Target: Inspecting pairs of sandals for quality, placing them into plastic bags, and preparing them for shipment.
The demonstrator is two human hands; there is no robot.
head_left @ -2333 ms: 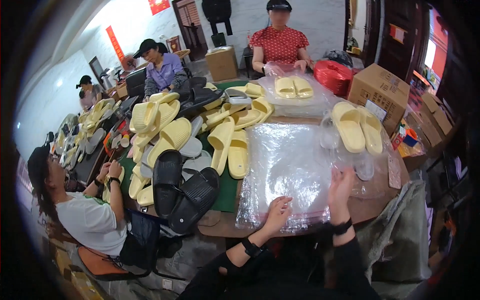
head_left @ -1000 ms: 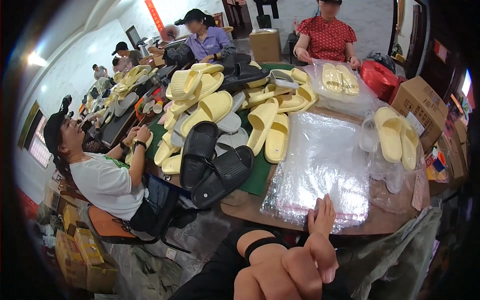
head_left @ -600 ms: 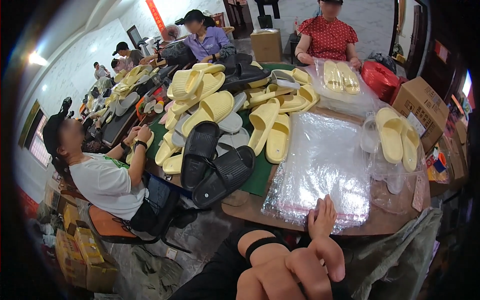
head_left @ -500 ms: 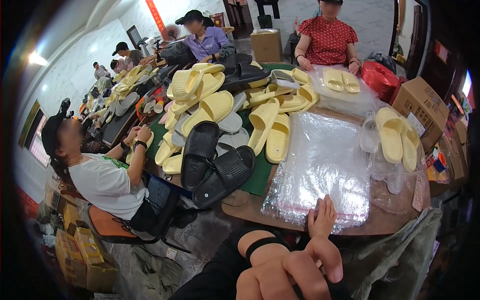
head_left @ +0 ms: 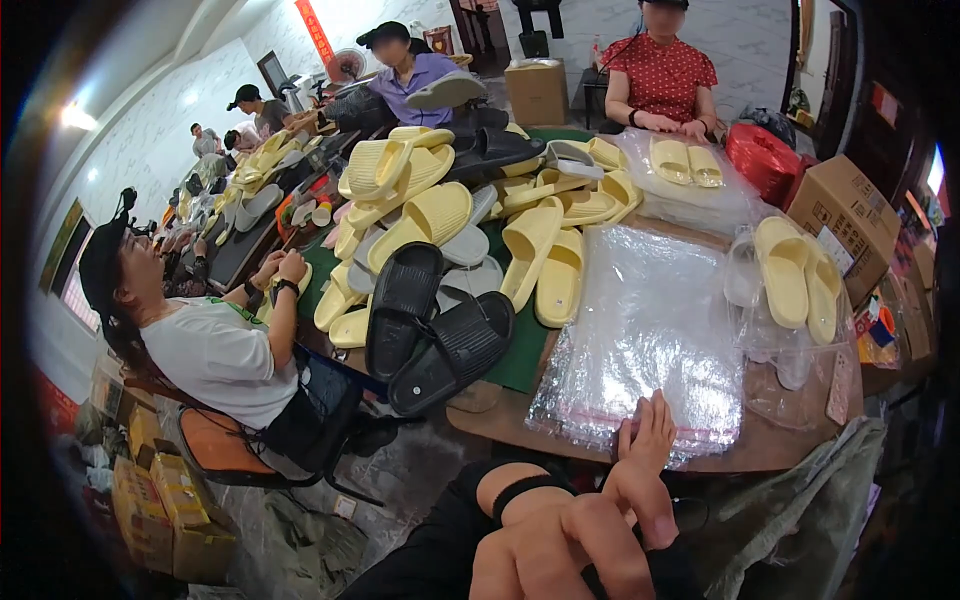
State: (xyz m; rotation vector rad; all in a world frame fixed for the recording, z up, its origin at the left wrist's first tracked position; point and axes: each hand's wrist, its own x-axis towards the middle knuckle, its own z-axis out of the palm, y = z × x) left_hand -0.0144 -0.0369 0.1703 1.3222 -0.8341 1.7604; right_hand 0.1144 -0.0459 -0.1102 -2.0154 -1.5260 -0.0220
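My right hand (head_left: 648, 436) lies on the near edge of a stack of clear plastic bags (head_left: 655, 320), fingers stretched out and touching the film. My left hand (head_left: 560, 545) is large and close at the lower edge, its fingers curled; their tips and anything inside them are hidden. It covers the right wrist from view. Left of the bags lie a pair of black slippers (head_left: 450, 350) and a heap of pale yellow slippers (head_left: 420, 225). Another yellow pair (head_left: 782, 270) rests to the right beside clear bags and translucent slippers.
Across the table (head_left: 790, 440), a person in red (head_left: 660, 75) sits by bagged yellow slippers (head_left: 685, 160). A person in white (head_left: 220, 355) sits left, and one in purple (head_left: 412, 85) at the back. A cardboard box (head_left: 845, 215) stands right; more boxes (head_left: 165, 510) lie on the floor.
The person in purple has lifted a grey slipper into view. The hands of the person in red have come together. My own hands have stayed almost still.
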